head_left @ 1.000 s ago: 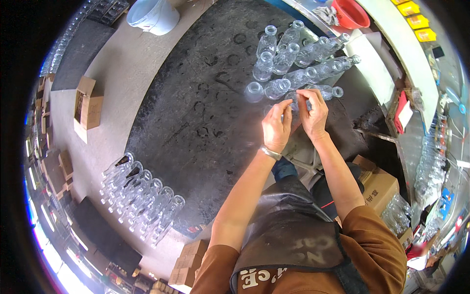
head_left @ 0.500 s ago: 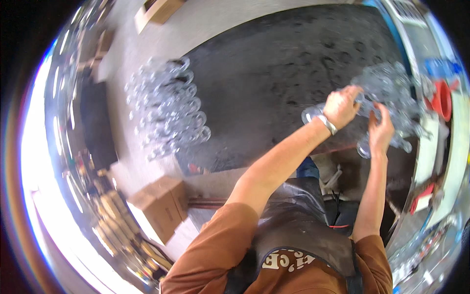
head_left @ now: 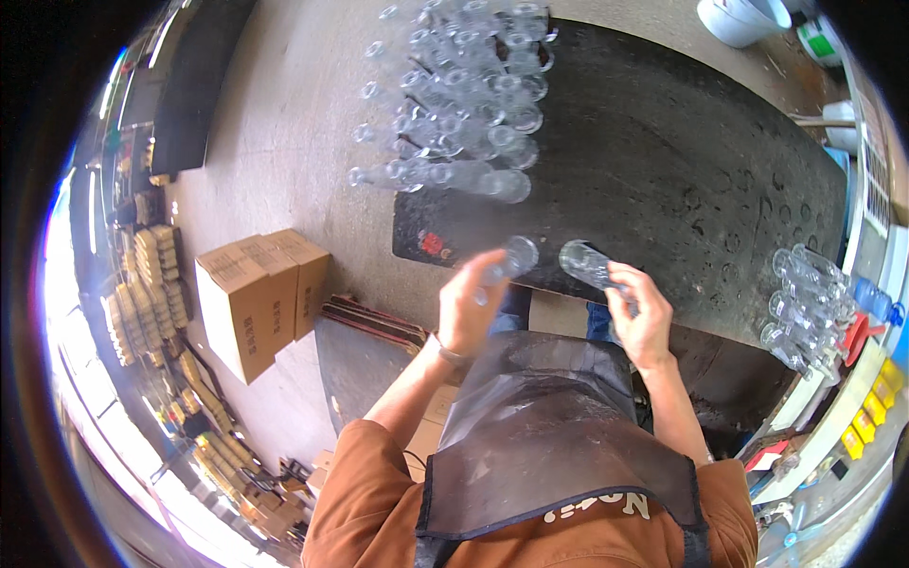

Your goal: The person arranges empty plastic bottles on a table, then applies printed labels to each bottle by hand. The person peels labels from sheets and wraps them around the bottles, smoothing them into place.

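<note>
Seen from above, a person in a brown shirt and a dark apron (head_left: 540, 454) works at the near edge of a black table (head_left: 653, 180), with both hands apart and each grasping one item. The left hand (head_left: 464, 312), blurred, is closed around a clear bottle (head_left: 520, 257), its round end pointing away from the body. The right hand (head_left: 646, 320) has its fingers clamped on the narrow end of a second bottle (head_left: 582, 262), whose wide end tilts toward the left. Whether either bottle touches the tabletop cannot be told. At the table's left end, clear bottles stand in close rows (head_left: 464, 104), well apart from the hands; a smaller bottle group (head_left: 805, 303) stands near the right end, just beside a red plastic vessel (head_left: 855, 339). Brown cardboard boxes (head_left: 256, 303) sit to the left of the table
</note>
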The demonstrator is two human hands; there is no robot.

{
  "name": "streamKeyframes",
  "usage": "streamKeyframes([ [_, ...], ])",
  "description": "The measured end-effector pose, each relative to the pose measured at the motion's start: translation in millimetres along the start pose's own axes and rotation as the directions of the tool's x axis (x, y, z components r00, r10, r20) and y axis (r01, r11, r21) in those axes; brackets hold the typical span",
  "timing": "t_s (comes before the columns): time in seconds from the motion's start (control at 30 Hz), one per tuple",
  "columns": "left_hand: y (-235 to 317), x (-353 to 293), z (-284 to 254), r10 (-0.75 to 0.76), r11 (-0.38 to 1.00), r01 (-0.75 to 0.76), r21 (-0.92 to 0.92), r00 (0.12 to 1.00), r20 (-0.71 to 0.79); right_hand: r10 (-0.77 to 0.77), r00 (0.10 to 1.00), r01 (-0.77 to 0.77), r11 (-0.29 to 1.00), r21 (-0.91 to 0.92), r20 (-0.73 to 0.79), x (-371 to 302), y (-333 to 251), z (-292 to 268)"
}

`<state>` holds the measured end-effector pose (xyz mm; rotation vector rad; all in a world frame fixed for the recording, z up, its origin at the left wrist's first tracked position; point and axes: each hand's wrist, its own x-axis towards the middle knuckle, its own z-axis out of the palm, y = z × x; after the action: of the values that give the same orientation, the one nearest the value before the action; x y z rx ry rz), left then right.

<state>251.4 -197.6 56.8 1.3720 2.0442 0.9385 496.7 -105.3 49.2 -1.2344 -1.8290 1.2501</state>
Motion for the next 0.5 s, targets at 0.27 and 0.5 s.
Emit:
streamKeyframes([
  [0.27,-123.7,33.8,-69.0,-0.070,0.997,0.074,0.015,0.985,-0.157,-0.292,0.932,0.316,0.945,-0.085,0.216,56.0,-39.0,164.1],
  [0.5,-150.7,51.3,-82.5,-0.031,0.999,0.035,0.019,0.983,-0.179,-0.287,0.923,0.321,0.941,-0.103,0.255,84.3,-45.2,220.9],
])
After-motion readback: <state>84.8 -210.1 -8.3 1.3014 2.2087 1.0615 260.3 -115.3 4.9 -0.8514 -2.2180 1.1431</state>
